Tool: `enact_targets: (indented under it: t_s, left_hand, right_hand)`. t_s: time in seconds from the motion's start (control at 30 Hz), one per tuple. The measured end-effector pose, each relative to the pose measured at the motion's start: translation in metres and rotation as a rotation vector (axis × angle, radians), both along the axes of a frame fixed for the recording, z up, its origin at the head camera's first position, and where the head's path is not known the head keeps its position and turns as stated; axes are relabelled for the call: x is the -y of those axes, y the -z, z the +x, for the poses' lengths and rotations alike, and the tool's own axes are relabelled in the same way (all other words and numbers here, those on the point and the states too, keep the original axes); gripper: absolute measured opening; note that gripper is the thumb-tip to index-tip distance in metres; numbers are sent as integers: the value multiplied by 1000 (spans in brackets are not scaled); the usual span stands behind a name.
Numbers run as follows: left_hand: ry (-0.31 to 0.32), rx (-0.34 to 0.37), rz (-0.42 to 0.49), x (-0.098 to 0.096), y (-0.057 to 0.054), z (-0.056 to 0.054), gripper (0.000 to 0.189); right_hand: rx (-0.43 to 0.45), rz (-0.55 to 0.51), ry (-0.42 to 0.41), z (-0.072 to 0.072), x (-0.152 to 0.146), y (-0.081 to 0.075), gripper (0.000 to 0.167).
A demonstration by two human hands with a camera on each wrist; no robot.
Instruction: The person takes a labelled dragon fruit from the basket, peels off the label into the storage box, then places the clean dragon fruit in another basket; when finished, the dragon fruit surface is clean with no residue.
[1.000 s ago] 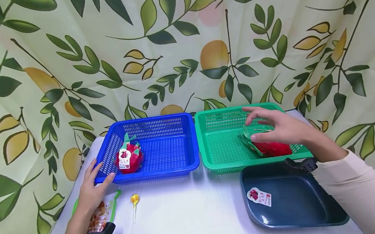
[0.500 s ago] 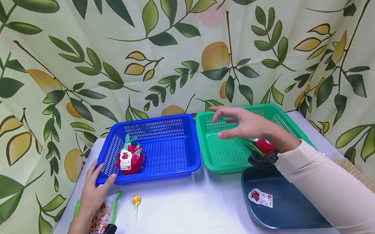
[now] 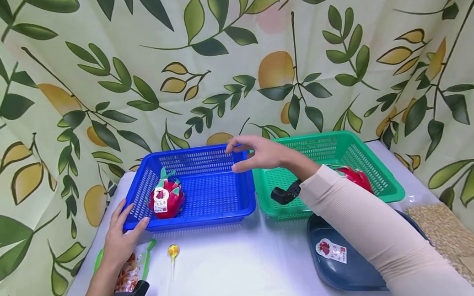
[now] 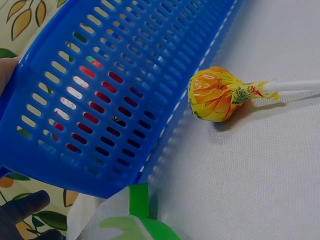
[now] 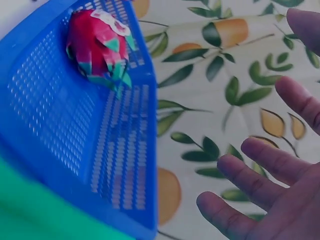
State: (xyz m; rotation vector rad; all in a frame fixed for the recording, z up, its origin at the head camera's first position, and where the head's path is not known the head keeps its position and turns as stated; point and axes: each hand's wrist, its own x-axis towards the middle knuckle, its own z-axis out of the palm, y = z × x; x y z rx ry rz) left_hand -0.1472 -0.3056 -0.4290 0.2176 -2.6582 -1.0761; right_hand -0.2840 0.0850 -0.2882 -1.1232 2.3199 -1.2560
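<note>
My left hand (image 3: 121,238) lies at the front left corner of the blue basket (image 3: 201,221), fingers spread along its rim. Inside that basket sits a red dragon fruit (image 3: 168,201) with green leaf tips and a white sticker. My right hand (image 3: 260,154) hovers, loosely spread and holding nothing, over the side where the blue and green (image 3: 331,143) baskets meet. In the right wrist view its fingers (image 5: 260,180) are apart, with the dragon fruit (image 5: 95,45) across the basket. A second red dragon fruit (image 3: 356,179) lies in the green basket, partly hidden by my right sleeve.
A yellow-wrapped lollipop (image 3: 172,251) lies before the blue basket. Under my left wrist is a green-edged snack bag (image 3: 129,274). At right stand a dark blue tray (image 3: 345,275) bearing a sticker (image 3: 332,251), partly under my right forearm, and a bag of grain (image 3: 440,227).
My right hand has moved left from above the dragon fruit in the green basket to the blue basket's right side. My left hand has stayed at the blue basket's corner.
</note>
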Motion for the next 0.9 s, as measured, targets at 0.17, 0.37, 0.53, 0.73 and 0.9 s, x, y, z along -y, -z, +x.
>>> enact_targets:
  t_s: [0.17, 0.37, 0.53, 0.73, 0.9]
  left_hand:
    - [11, 0, 13, -1, 1, -1, 75]
    - [10, -5, 1, 0, 1, -2, 74]
    - [17, -14, -4, 2, -2, -4, 75]
    - [26, -12, 4, 2, -2, -4, 75]
    - [19, -23, 16, 1, 2, -2, 73]
  right_hand:
    - [16, 21, -44, -11, 32, 11, 42]
    - [49, 67, -62, -22, 70, 31, 50]
    - [87, 103, -93, -32, 100, 42, 54]
    - [122, 153, -118, -40, 129, 55, 55]
    - [102, 237, -117, -47, 149, 69, 63]
